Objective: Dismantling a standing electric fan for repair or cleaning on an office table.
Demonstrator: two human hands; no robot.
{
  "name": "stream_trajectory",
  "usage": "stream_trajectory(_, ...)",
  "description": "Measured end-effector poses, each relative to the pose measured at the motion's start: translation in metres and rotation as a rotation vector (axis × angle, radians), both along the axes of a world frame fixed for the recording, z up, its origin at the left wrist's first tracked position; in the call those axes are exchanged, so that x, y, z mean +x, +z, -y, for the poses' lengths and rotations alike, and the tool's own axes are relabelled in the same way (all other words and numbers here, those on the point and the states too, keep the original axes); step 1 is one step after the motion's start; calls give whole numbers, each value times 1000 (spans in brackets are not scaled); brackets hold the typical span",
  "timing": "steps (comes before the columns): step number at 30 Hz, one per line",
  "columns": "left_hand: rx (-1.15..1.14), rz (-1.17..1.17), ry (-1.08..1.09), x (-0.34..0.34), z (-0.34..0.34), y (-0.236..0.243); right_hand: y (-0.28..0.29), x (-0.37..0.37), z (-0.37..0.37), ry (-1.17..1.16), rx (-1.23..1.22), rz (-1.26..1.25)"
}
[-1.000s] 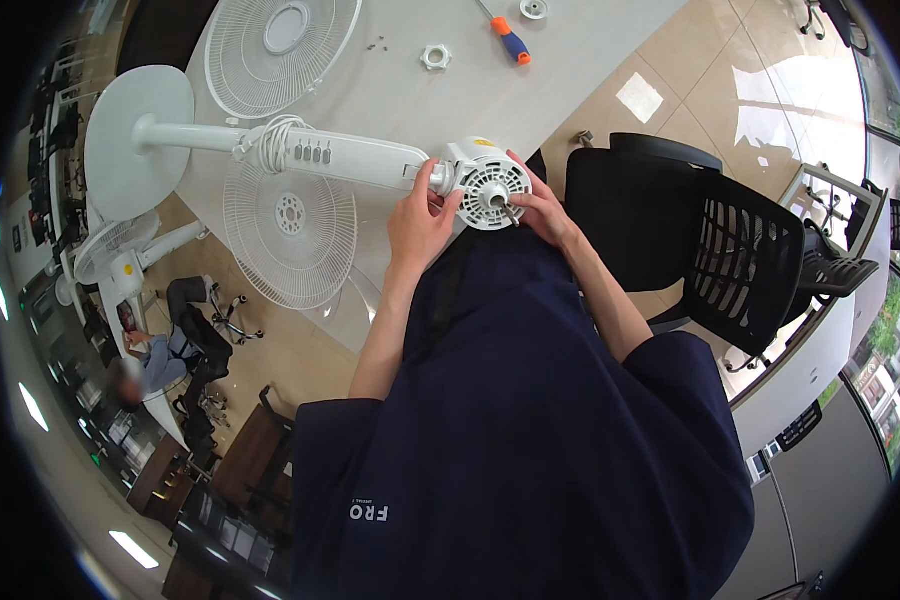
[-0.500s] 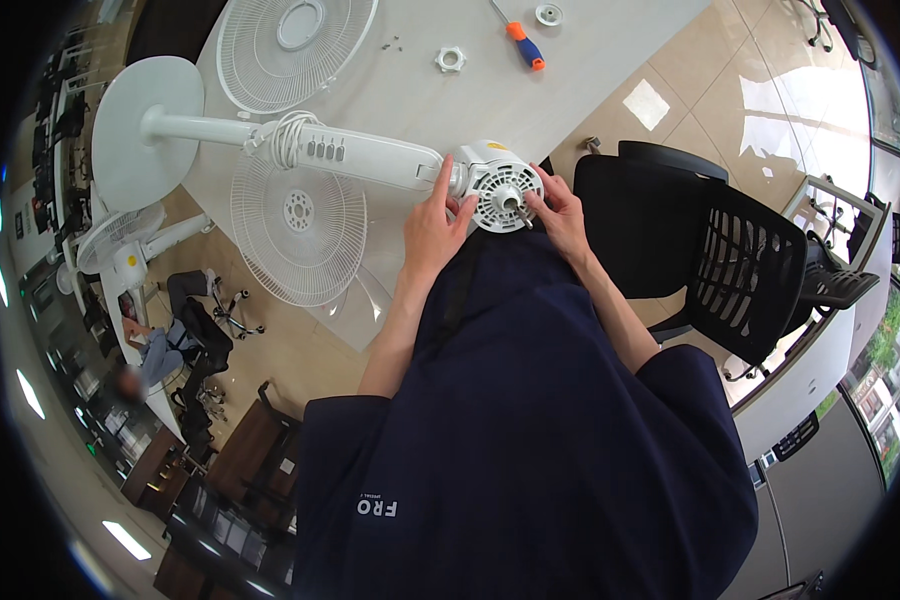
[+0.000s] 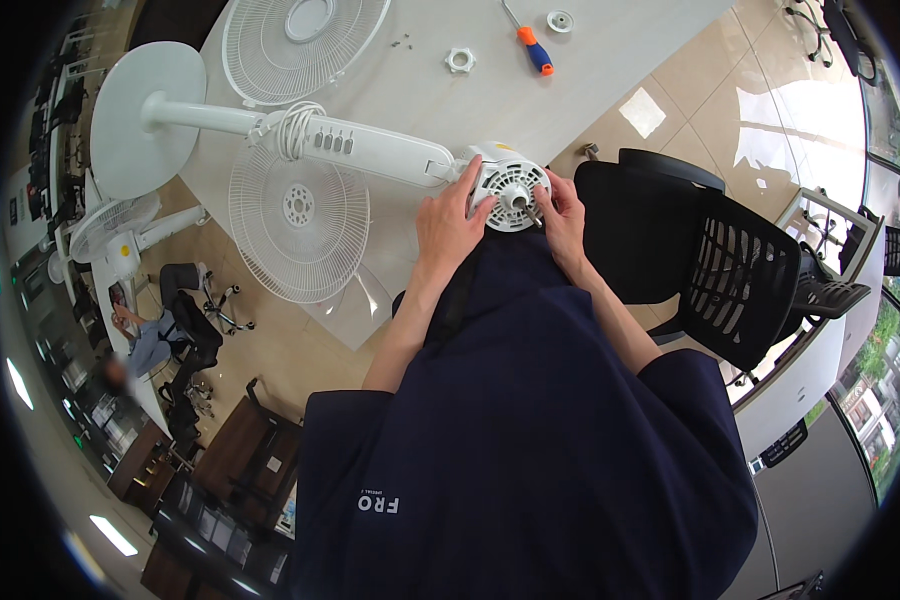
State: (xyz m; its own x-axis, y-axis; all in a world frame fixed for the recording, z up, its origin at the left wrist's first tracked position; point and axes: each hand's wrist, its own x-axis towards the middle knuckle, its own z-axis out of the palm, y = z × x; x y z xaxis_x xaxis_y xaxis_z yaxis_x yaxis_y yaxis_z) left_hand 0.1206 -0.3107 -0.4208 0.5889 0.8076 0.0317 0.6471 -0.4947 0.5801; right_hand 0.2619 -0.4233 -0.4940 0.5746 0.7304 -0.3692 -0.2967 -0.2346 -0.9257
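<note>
A white pedestal fan lies on its side, its motor housing (image 3: 494, 182) near the table's front edge, with the vented round face and metal shaft toward me. My left hand (image 3: 450, 225) grips the housing's left side, thumb on the vented front and fingers along the side. On the opposite side, my right hand (image 3: 564, 214) grips the rim, its thumb beside the shaft; its fingertips are partly hidden. From the housing, the column (image 3: 375, 152) with a row of grey buttons runs left to the oval base (image 3: 135, 150). A white cord (image 3: 296, 130) is coiled around the column.
Two white fan grilles, one above (image 3: 260, 60) and one below (image 3: 320, 245) the column, lie on the table. Farther back are a white ring nut (image 3: 460, 60), a screwdriver (image 3: 536, 52), a small round cap (image 3: 561, 21) and several screws. A black chair (image 3: 630, 230) stands at right.
My left fingers have bent closer around the housing, and the right hand has shifted slightly at its rim. The whole view has moved a little.
</note>
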Motion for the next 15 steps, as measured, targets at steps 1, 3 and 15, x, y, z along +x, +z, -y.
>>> stream_trajectory(1, -97, -36, 2, 0, -2, 3, 1, 0, -1, -9, 0, -9)
stream_trajectory(3, -194, -71, 4, 1, -5, 7, 1, 0, -2, -18, 0, -16)
stream_trajectory(15, -244, -29, 51, -1, -4, 1, -3, 7, -8, 0, -18, 22)
